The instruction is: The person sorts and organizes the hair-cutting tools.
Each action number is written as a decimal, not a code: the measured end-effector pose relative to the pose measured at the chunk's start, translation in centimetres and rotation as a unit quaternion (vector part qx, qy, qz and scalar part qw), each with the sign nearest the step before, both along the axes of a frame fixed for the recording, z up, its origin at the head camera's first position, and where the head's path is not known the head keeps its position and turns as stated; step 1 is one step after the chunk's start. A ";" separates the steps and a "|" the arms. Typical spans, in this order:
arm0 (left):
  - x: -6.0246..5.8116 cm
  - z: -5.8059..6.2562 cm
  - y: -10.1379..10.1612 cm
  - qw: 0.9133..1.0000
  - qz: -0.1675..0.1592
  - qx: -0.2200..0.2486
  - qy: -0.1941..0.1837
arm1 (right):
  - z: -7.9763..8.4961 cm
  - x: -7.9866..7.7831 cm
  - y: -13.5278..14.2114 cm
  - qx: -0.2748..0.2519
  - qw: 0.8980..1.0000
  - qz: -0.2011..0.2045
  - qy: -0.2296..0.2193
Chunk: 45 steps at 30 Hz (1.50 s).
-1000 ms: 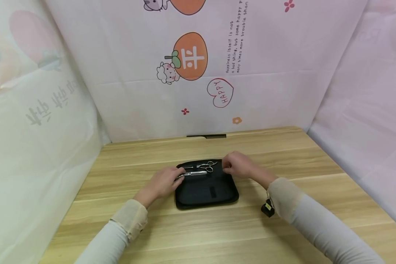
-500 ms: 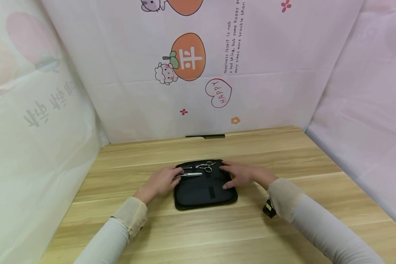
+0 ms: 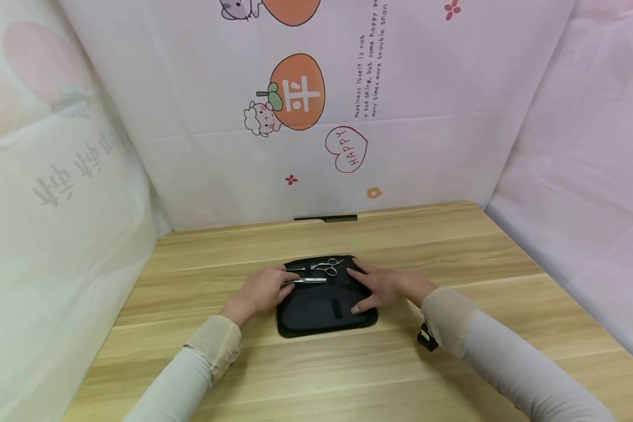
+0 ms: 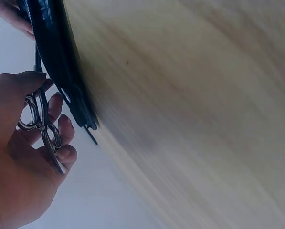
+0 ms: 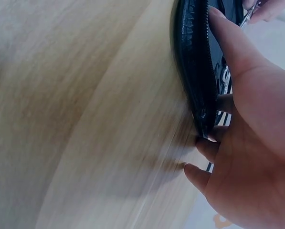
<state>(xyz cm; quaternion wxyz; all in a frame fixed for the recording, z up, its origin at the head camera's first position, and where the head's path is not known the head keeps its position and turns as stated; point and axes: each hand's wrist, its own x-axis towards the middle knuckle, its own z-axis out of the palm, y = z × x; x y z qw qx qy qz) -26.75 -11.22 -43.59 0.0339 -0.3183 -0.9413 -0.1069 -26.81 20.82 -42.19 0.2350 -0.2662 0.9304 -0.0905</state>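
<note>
A black zip-edged case [image 3: 316, 316] lies open and flat on the table. My left hand [image 3: 264, 288] grips a pair of silver scissors [image 3: 313, 280] by the handles at the case's left side, blades pointing right over the case. Their finger loops [image 4: 38, 126] show between thumb and fingers in the left wrist view. Along the case's upper part lies a second pair of scissors [image 3: 326, 267], handles to the right. My right hand [image 3: 387, 285] rests with spread fingers on the case's right edge; in the right wrist view its thumb [image 5: 228, 36] lies over the zip edge.
A black tail comb [image 3: 341, 218] lies at the table's back edge, against the printed white cloth [image 3: 216, 176]. A small black device with a yellow label [image 3: 426, 337] hangs below the right wrist. Wooden tabletop [image 3: 306, 375] surrounds the case.
My right hand has gone from curled at the case's upper right corner to spread over its right edge. The held scissors have shifted only slightly.
</note>
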 end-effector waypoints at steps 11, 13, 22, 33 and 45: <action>-0.1 -0.8 0.9 1.000 0.007 -0.008 0.012 | 0.1 0.6 -0.7 0.013 1.000 -0.003 0.007; -0.2 -0.8 1.1 1.000 0.005 -0.008 0.017 | 0.2 0.6 -0.8 0.013 1.000 -0.004 0.010; -0.3 -1.3 1.9 0.999 -0.001 -0.026 0.045 | -0.1 0.7 -0.8 0.013 1.000 0.001 0.006; -0.1 -1.1 3.2 0.999 -0.009 -0.033 0.011 | -0.2 0.6 -0.6 0.024 1.000 -0.005 0.004; -0.3 -0.5 1.8 0.998 -0.037 0.012 -0.044 | -0.2 0.7 -0.4 0.010 1.000 -0.001 0.012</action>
